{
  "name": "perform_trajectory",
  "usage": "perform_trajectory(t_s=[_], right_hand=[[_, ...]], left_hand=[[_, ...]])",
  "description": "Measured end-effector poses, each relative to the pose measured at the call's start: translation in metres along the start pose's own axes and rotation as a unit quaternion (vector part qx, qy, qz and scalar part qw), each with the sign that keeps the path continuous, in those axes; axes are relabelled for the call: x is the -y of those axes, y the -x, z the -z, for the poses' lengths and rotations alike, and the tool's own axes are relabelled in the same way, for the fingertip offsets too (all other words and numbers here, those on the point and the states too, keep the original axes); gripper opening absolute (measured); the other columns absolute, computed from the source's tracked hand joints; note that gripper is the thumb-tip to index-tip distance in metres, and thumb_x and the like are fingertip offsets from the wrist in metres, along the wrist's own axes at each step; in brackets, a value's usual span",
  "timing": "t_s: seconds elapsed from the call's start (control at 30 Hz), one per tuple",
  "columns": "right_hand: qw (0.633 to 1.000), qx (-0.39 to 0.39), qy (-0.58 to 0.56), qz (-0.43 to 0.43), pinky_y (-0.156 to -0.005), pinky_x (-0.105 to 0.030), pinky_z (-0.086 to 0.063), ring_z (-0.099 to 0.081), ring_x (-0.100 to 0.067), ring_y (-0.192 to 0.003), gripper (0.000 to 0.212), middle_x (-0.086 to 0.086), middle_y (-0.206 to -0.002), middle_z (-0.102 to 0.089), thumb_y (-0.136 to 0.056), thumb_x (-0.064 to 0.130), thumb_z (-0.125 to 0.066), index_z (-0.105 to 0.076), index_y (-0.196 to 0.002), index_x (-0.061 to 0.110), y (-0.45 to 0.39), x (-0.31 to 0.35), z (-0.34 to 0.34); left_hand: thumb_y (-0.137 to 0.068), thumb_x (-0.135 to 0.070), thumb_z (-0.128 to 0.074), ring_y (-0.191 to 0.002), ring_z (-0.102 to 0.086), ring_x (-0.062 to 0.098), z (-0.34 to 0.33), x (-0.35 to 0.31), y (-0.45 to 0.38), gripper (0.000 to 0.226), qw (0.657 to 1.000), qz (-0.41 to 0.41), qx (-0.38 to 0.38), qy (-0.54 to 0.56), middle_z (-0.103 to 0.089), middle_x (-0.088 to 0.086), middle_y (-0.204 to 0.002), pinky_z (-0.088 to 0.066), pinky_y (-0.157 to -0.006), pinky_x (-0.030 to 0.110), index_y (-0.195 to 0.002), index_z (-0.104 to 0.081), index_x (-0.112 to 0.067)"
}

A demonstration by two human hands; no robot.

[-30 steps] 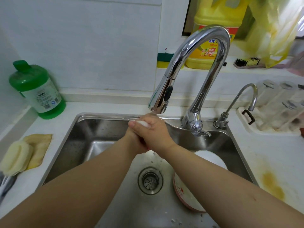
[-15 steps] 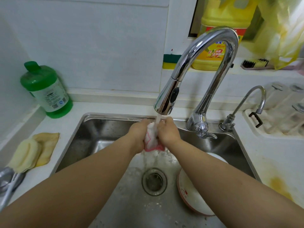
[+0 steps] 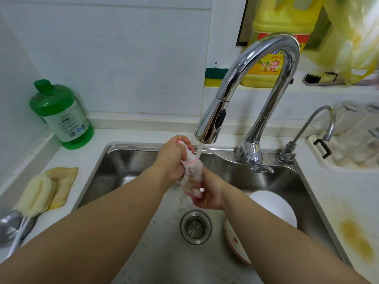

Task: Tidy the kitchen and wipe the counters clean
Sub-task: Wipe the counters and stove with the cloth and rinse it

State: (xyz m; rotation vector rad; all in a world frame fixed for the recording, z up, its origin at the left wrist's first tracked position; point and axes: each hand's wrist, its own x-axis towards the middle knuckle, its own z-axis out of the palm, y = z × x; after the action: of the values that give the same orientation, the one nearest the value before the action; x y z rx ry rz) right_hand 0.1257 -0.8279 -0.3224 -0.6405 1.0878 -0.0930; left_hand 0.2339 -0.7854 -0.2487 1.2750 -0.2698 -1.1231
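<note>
A white cloth with pink edging (image 3: 192, 173) hangs bunched under the running water of the tall chrome faucet (image 3: 211, 128), over the steel sink (image 3: 114, 160). My left hand (image 3: 172, 158) grips the cloth's upper end. Lower down, my right hand (image 3: 209, 191) holds its bottom end with the palm turned up. Water runs down the cloth toward the drain (image 3: 195, 226).
A white bowl (image 3: 274, 208) lies tilted in the sink at the right. A green bottle (image 3: 61, 115), a yellow cloth (image 3: 63, 185) and a pale sponge (image 3: 37, 193) sit on the left counter. A small tap (image 3: 320, 124) and a yellow stain (image 3: 356, 240) are on the right.
The hands were clasped together on the cloth under the spout, then drew apart. Now the left one is higher and the right one lower, with the cloth stretched between them.
</note>
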Motion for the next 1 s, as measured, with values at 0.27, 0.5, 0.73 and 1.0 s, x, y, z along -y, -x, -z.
perform_trajectory(t_s=[0.27,0.5,0.73,1.0], right_hand=[[0.991,0.06,0.0,0.123,-0.068,-0.035,-0.047,-0.06,-0.022,-0.067,0.036,-0.008,-0.08,-0.065,-0.086,0.044,-0.059,-0.067,-0.103,0.014,0.014,0.016,0.007],[0.97,0.045,-0.059,0.23,-0.084,-0.048,-0.046,-0.056,-0.03,-0.089,0.014,-0.02,-0.099,-0.059,-0.091,0.005,-0.046,-0.057,-0.1,0.006,0.031,0.05,-0.005],[0.934,-0.009,0.092,0.345,-0.074,-0.036,-0.05,-0.061,-0.03,-0.075,0.018,-0.024,-0.09,-0.062,-0.085,0.015,-0.067,-0.06,-0.098,0.006,0.046,0.038,-0.034],[0.754,-0.16,0.339,0.539,-0.073,-0.031,-0.046,-0.056,-0.022,-0.076,0.03,-0.003,-0.069,-0.057,-0.094,0.03,-0.055,-0.057,-0.066,0.018,0.049,0.026,-0.059]], left_hand=[[-0.08,0.013,-0.043,-0.067,-0.044,0.017,0.024,-0.009,-0.02,0.026,0.996,-0.006,-0.092,-0.002,-0.048,0.004,-0.071,-0.042,-0.063,0.026,-0.08,-0.051,-0.011],[-0.067,0.014,-0.041,-0.092,-0.062,0.035,0.042,0.018,-0.025,0.041,0.987,0.145,-0.044,-0.056,-0.059,0.025,-0.115,-0.058,-0.07,0.041,-0.105,-0.055,0.012],[-0.092,-0.06,-0.038,-0.086,-0.064,0.028,0.015,0.021,-0.007,0.053,0.969,0.223,0.102,-0.015,-0.067,0.011,-0.099,-0.048,-0.088,0.048,-0.11,-0.064,-0.017],[-0.099,-0.043,-0.027,-0.13,-0.046,0.034,-0.017,0.02,0.014,0.068,0.977,0.078,0.034,0.194,-0.039,0.036,-0.138,-0.034,-0.109,0.043,-0.132,-0.04,0.015]])
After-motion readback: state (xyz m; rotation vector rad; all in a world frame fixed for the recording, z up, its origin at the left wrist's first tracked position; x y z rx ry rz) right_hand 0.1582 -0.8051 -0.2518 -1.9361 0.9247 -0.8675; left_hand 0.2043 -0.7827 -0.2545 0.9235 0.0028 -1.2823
